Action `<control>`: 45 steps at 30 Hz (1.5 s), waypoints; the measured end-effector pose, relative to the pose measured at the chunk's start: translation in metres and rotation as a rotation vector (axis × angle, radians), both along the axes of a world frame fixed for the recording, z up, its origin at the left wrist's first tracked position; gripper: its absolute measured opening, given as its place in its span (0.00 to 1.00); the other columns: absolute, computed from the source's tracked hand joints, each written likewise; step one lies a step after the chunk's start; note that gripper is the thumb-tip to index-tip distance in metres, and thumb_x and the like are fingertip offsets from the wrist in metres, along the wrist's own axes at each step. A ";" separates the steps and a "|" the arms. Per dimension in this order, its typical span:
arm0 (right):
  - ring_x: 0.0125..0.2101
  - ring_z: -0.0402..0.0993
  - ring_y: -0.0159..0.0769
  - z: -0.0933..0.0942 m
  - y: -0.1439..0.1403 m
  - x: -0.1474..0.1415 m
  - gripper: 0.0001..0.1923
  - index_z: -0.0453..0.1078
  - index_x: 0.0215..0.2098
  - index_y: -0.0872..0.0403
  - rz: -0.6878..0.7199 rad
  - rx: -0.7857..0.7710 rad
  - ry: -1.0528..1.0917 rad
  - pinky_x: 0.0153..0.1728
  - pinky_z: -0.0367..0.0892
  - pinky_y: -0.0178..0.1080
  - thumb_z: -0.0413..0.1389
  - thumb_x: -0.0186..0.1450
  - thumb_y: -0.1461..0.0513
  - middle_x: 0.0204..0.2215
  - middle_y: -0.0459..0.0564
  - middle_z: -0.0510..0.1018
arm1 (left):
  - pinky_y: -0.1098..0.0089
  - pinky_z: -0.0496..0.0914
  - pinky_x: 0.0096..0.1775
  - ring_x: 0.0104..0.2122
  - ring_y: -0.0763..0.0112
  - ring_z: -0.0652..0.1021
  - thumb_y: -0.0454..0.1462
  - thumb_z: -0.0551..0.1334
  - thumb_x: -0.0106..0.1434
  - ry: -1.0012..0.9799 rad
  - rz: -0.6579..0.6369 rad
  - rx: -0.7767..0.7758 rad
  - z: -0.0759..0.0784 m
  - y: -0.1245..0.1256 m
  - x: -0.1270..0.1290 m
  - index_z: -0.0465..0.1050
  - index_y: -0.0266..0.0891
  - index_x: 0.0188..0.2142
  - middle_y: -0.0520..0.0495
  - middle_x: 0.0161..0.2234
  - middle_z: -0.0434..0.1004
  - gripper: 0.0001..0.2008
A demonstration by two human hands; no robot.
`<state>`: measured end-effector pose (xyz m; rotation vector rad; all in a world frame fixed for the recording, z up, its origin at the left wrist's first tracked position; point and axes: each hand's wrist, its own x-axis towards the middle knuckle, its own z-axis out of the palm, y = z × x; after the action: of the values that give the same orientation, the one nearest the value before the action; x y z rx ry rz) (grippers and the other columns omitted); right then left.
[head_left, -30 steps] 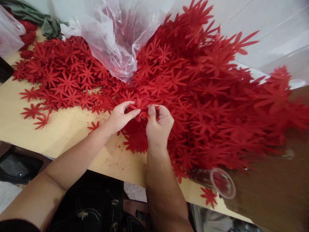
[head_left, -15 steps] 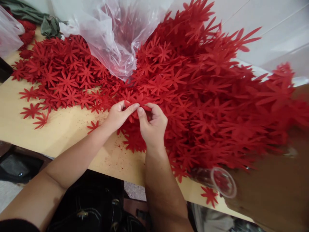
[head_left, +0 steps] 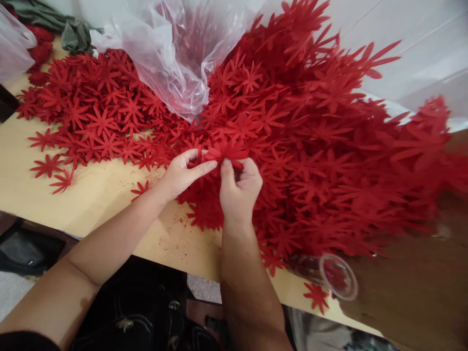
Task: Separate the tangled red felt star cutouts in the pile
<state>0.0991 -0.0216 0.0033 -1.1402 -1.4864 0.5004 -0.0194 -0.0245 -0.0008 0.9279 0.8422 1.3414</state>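
Note:
A red many-petalled artificial flower piece (head_left: 228,147) is held up between my two hands, above the near edge of a big heap of similar pieces (head_left: 303,161). My right hand (head_left: 240,190) pinches it with the thumb on top near its middle and the fingers curled underneath. At its left side, my left hand (head_left: 183,176) has its thumb stretched along the petals and its fingertips partly behind them, closed lightly on that edge. The red pieces behind blend with the held one, so its outline is hard to follow.
A clear plastic bag (head_left: 171,63) rests on the heap at the back. A clear plastic cup (head_left: 338,276) lies on its side at the right, with a single red flower piece (head_left: 316,297) near it. Dark green cloth (head_left: 75,36) sits at the back left of the table (head_left: 95,195).
My right hand has moved slightly right, and the thumbs have drawn apart. More of the held flower piece's petals now show, fanned out above the thumbs.

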 end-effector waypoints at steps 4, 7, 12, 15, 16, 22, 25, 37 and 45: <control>0.29 0.70 0.27 -0.002 0.000 -0.003 0.06 0.65 0.32 0.53 0.031 0.018 0.039 0.33 0.67 0.34 0.53 0.59 0.59 0.29 0.45 0.73 | 0.73 0.66 0.39 0.30 0.81 0.70 0.32 0.64 0.50 0.020 0.021 -0.006 -0.001 0.000 0.002 0.69 0.34 0.33 0.53 0.30 0.72 0.10; 0.20 0.61 0.24 0.002 -0.002 -0.002 0.12 0.62 0.24 0.54 -0.022 -0.035 -0.022 0.24 0.61 0.32 0.50 0.62 0.57 0.18 0.41 0.66 | 0.73 0.65 0.38 0.28 0.82 0.69 0.32 0.62 0.52 0.025 0.035 -0.025 -0.001 -0.001 0.004 0.67 0.34 0.29 0.55 0.26 0.69 0.05; 0.16 0.53 0.23 0.005 -0.003 -0.002 0.21 0.55 0.17 0.54 -0.102 -0.072 0.043 0.19 0.55 0.32 0.46 0.64 0.51 0.13 0.39 0.58 | 0.73 0.64 0.37 0.27 0.82 0.67 0.34 0.62 0.53 0.055 0.002 -0.028 0.001 -0.003 0.006 0.65 0.35 0.27 0.56 0.25 0.66 0.06; 0.21 0.63 0.26 0.002 0.002 0.000 0.18 0.64 0.23 0.54 -0.121 -0.048 0.132 0.26 0.64 0.34 0.47 0.63 0.51 0.19 0.43 0.67 | 0.74 0.63 0.38 0.28 0.82 0.66 0.34 0.61 0.54 0.082 0.066 -0.042 0.002 -0.002 0.004 0.64 0.35 0.28 0.56 0.26 0.66 0.05; 0.23 0.67 0.27 0.000 0.004 0.001 0.16 0.66 0.26 0.54 -0.114 -0.044 0.170 0.28 0.66 0.36 0.48 0.62 0.52 0.22 0.45 0.70 | 0.74 0.63 0.39 0.28 0.82 0.66 0.33 0.60 0.55 0.093 0.097 -0.048 0.002 -0.001 0.003 0.64 0.35 0.28 0.56 0.26 0.66 0.05; 0.19 0.62 0.26 -0.004 0.008 0.008 0.06 0.64 0.28 0.52 -0.042 -0.080 0.265 0.22 0.64 0.35 0.51 0.59 0.57 0.20 0.42 0.65 | 0.74 0.64 0.41 0.31 0.81 0.68 0.31 0.59 0.56 0.185 0.212 -0.038 0.000 0.003 0.000 0.63 0.36 0.29 0.54 0.29 0.66 0.04; 0.17 0.58 0.25 -0.002 0.006 0.008 0.09 0.58 0.22 0.52 0.046 -0.119 0.309 0.19 0.58 0.33 0.49 0.59 0.59 0.17 0.41 0.60 | 0.72 0.65 0.45 0.34 0.80 0.69 0.29 0.58 0.56 0.176 0.240 -0.039 -0.002 0.004 0.000 0.64 0.36 0.32 0.53 0.32 0.68 0.05; 0.17 0.56 0.24 0.001 0.005 0.012 0.08 0.59 0.16 0.53 0.101 -0.153 0.266 0.19 0.54 0.32 0.50 0.53 0.63 0.15 0.41 0.60 | 0.73 0.65 0.46 0.36 0.79 0.71 0.33 0.57 0.59 0.120 0.264 -0.018 -0.002 0.004 0.000 0.67 0.36 0.37 0.51 0.35 0.72 0.05; 0.17 0.51 0.22 0.000 0.005 0.013 0.08 0.57 0.16 0.53 0.049 -0.077 0.254 0.19 0.51 0.30 0.50 0.51 0.65 0.16 0.39 0.57 | 0.73 0.64 0.46 0.37 0.78 0.72 0.34 0.59 0.57 0.141 0.065 0.061 0.003 -0.002 -0.003 0.70 0.35 0.38 0.49 0.38 0.73 0.08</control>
<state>0.1123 -0.0166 0.0035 -1.0590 -1.2857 0.7138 -0.0219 -0.0265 0.0026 1.0601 0.9497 1.3759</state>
